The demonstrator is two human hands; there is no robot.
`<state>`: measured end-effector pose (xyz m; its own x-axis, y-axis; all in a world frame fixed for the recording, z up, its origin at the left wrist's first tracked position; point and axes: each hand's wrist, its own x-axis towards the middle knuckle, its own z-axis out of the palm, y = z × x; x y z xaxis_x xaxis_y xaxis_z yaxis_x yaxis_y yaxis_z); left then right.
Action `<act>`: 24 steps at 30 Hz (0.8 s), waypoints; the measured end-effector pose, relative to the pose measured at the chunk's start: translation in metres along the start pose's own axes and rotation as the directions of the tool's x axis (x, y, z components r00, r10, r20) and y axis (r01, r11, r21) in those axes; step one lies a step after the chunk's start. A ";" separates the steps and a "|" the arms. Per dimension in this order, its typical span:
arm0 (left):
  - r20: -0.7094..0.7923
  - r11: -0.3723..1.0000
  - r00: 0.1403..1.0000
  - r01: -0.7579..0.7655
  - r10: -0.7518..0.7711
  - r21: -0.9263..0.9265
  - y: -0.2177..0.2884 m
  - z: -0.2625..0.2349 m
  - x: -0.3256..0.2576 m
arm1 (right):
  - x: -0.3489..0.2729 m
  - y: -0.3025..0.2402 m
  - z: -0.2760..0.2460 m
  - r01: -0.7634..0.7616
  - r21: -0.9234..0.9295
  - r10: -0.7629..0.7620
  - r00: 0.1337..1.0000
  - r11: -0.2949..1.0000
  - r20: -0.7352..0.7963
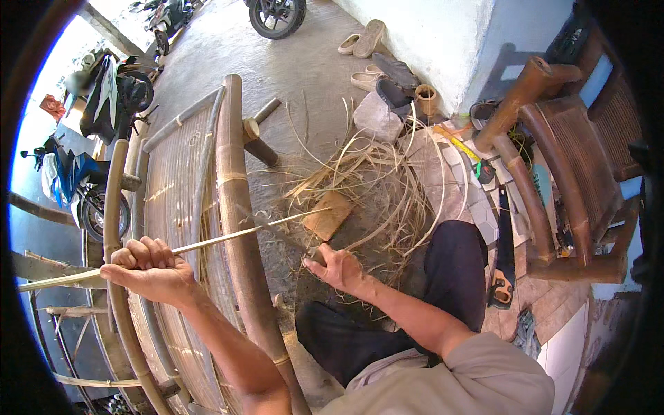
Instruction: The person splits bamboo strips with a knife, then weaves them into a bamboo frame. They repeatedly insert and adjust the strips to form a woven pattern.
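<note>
A long, pale bamboo strip runs slantwise across the bamboo bench on my left. My left hand is closed round it, over the bench's outer rail. The strip's far end lies over a small wooden block on the floor. My right hand is closed on the handle of a knife, which the fingers mostly hide. The grey knife blade points up and left, just below the strip; whether they touch I cannot tell. Thin bamboo shavings are heaped beyond my right hand.
The bamboo bench stands close on my left. To the right are a handsaw, a tape measure and a bamboo chair. A stone and several sandals lie by the wall. Motorcycles stand at far left.
</note>
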<state>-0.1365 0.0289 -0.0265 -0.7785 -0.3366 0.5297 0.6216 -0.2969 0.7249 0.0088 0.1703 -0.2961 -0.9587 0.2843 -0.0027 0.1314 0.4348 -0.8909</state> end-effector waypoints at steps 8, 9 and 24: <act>-0.068 0.998 0.998 -0.005 0.009 0.060 -0.003 -0.022 0.007 | 0.012 0.092 -0.011 -0.309 -0.223 0.325 0.945 0.925 0.041; -0.112 0.996 0.994 0.007 0.003 0.093 -0.004 -0.021 0.007 | 0.009 0.095 -0.009 -0.325 -0.225 0.346 0.936 0.918 0.060; 0.116 0.992 0.989 0.103 -0.094 -0.069 0.020 -0.013 0.001 | -0.001 0.130 -0.028 -0.571 -0.226 0.606 0.784 0.789 0.134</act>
<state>-0.1232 0.0113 -0.0169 -0.8385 -0.2010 0.5065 0.5427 -0.3910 0.7434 0.0344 0.2501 -0.3996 -0.7061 0.3716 -0.6028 0.7081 0.3744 -0.5987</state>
